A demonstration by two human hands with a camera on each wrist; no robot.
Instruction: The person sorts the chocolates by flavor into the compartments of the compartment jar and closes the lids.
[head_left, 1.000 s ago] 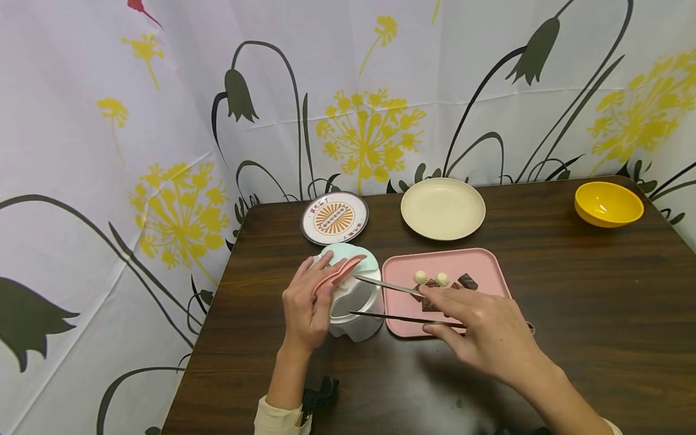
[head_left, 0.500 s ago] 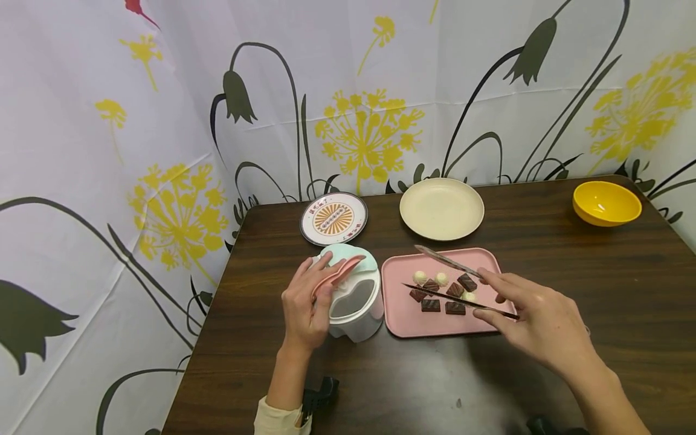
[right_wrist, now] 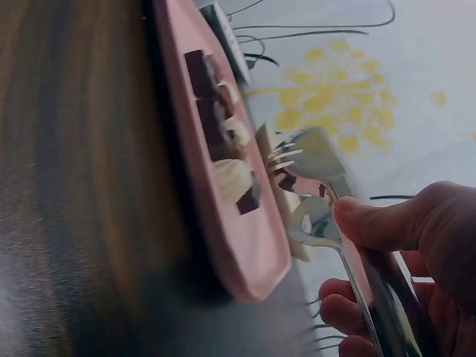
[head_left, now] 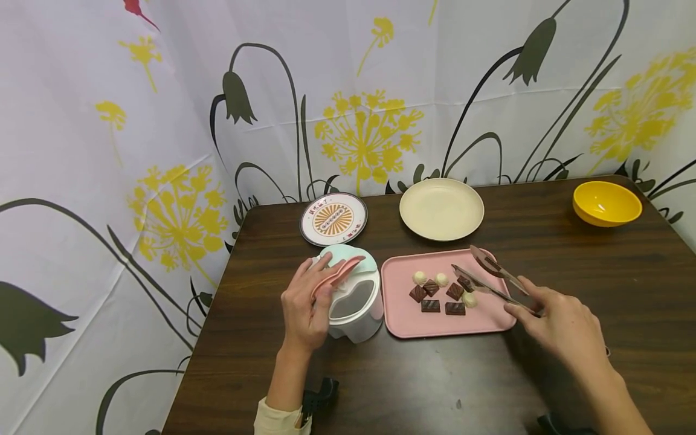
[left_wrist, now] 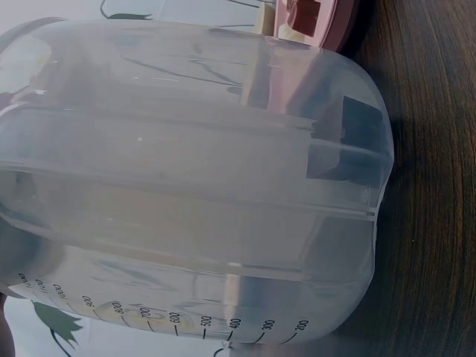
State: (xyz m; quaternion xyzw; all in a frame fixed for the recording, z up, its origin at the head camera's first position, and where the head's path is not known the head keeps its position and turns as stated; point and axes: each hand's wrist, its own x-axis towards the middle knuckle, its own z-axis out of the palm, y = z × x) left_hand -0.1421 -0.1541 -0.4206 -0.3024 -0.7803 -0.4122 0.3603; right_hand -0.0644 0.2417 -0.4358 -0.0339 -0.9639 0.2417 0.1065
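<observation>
left hand (head_left: 306,308) gripping white container (head_left: 356,302), left of pink tray (head_left: 402,314) | right hand (head_left: 560,329) pinching tongs (head_left: 489,279), tips apart over chocolates (head_left: 443,296) | dark surface (head_left: 571,272)

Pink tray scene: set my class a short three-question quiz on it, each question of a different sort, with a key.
1. True or false: the right hand holds metal tongs over the pink tray.
2. What does the left hand grip?
A. the yellow bowl
B. the translucent container
C. the cream plate
3. Fill in: the tray holds brown and ____ candies.

Key: 1 true; 2 B; 3 white.
</observation>
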